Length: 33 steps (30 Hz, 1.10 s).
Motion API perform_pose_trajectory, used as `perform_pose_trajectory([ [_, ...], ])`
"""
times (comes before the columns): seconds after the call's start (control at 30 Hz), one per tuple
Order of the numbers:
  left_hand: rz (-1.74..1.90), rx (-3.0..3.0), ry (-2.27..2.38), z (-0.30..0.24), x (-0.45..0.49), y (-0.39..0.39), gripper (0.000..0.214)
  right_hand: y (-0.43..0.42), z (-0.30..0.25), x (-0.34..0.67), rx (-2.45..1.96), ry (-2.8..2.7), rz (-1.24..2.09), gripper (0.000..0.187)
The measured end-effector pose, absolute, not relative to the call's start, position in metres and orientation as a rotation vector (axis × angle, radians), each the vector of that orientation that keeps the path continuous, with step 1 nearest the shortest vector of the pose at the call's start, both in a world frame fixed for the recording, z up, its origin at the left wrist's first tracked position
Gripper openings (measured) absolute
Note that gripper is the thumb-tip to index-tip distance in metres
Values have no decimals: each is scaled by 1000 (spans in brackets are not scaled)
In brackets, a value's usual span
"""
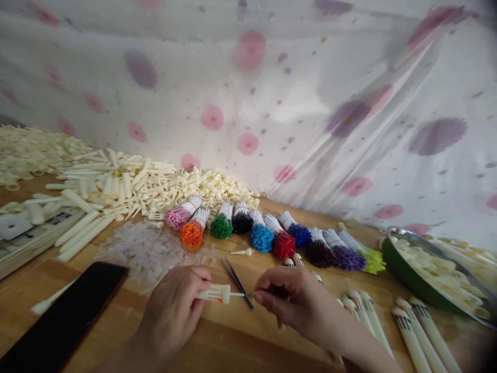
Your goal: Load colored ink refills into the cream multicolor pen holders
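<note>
With the clock face centred on the cream slotted holder [215, 293] and twelve pointing toward the curtain, the two hands work near each other but apart. The left hand [174, 300], at nine o'clock, is clamped around the holder. The right hand [289, 295], at three, pinches the green tip of a thin white refill [236, 295] between thumb and forefinger; the refill's other end meets the holder. A bit of orange shows at the holder's side.

Dark tweezers [231, 269] lie on the desk [233, 344] at about two o'clock, passing behind the refill. A small cream fitting [243, 252] sits at one. At ten spreads a heap of clear plastic bits [143, 254]; a black phone [66, 316] lies between eight and nine.

Bundles of refills [262, 233] in many colours arc from pink at eleven to yellow-green past two. Pens [423, 336] with multicoloured tops lie between three and four, and a green bowl [407, 284] of cream pieces stands at three. Farther out, cream parts [209, 186] pile up at twelve and cream tubes [104, 184] between ten and eleven, before a flowered curtain [248, 98].
</note>
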<state>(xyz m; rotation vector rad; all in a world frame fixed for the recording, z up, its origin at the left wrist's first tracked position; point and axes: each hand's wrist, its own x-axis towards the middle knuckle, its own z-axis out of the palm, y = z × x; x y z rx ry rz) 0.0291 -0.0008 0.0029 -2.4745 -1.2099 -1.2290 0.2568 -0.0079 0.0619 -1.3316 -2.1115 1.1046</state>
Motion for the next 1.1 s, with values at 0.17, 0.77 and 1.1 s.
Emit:
perform_pose_trajectory([
  [0.17,-1233,-2519,-1152,5,31,-3,28,-6,56,259,-1351,-2015,1289,21],
  [0.77,-1334,-2511,-1381,0,34,-6,24,-7,57,246,-1072,-1842,1387,19],
  [1.1,-1678,-2672,-1782,-6,32,-8,19,-11,60,246,-797,-2260,525,24],
])
